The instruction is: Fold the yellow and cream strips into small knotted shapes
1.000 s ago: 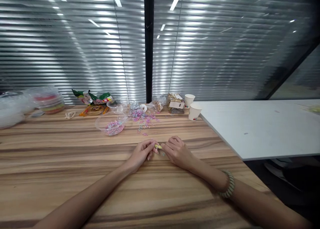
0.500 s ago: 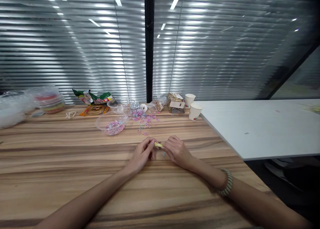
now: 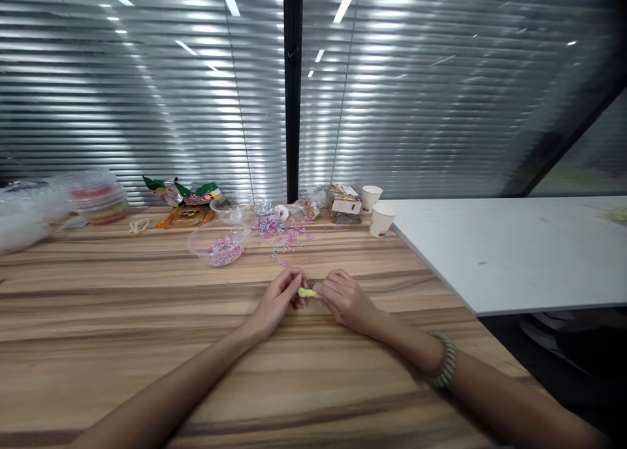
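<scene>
The table bears a bowl of coloured bits beyond a yellow piece.

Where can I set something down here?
Bare wood lies nearer than the clear bowl, left of the left hand, and between the forearms. It's crowded along the back, from snack bag through colourful bits to paper cups.

Glazed wall behind, horizontal venetian blinds closed-ish, bright bands leaking through the slats. Black vertical mullion near centre. Ceiling strip lights reflected in glass. Wood-grain table in foreground; white table alongside, right. Dark area under the white one, details unclear.
</scene>
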A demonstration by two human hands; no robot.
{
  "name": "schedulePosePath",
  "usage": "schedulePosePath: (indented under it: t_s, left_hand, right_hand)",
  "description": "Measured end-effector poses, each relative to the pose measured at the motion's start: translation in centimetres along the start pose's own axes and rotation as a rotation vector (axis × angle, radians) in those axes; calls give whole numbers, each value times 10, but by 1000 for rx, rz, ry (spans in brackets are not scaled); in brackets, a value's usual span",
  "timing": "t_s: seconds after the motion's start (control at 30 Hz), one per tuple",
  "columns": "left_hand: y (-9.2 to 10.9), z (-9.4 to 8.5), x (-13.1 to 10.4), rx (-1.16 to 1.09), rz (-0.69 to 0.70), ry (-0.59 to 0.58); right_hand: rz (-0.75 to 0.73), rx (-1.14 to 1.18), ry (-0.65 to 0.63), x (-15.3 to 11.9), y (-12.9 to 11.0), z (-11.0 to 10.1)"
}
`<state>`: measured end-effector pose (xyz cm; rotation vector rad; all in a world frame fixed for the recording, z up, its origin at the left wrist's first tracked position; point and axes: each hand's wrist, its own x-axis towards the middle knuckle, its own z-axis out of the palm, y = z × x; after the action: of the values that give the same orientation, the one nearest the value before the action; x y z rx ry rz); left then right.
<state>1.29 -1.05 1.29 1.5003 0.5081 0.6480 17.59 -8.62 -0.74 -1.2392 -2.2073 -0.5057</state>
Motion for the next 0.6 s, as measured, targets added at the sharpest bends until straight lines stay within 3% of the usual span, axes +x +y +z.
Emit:
schedulePosePath:
  t_s: [0.3, 0.6]
  left_hand:
    - [-12, -2, 2, 20, 29, 39]
    - [-11, -2, 3, -24, -12, 98]
  right_hand:
    - [60, 9, -6, 0, 2, 2]
    - [347, 223, 104, 1, 2, -2]
